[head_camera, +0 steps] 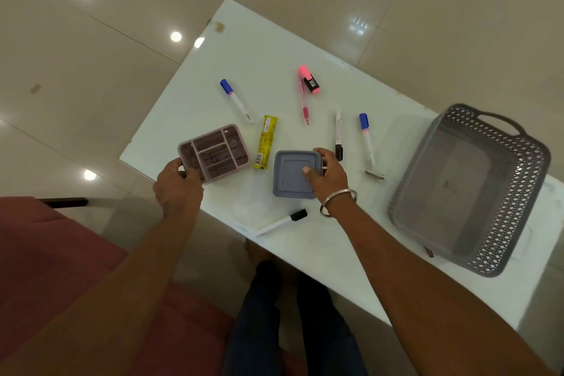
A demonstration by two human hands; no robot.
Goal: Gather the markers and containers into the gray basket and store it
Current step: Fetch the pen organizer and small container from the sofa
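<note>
On the white table [268, 49], my left hand [177, 186] grips the near corner of a pink divided tray [215, 151]. My right hand [328, 177] grips the right edge of a blue square lidded container [291, 175], thumb on the lid. The gray perforated basket [518, 180] stands empty at the right. Loose markers lie about: a blue-capped one [236, 101] at the back left, another blue-capped one [366, 137], a black-capped one [338, 137], a black-capped one [282, 221] near the front edge, a pink highlighter [309, 79] and a pink pen [303, 104].
A yellow packet [265, 142] lies between the tray and the container. A small metal piece [375, 173] sits right of my right hand. A red seat [45, 253] is at the lower left; my legs show below the table's front edge.
</note>
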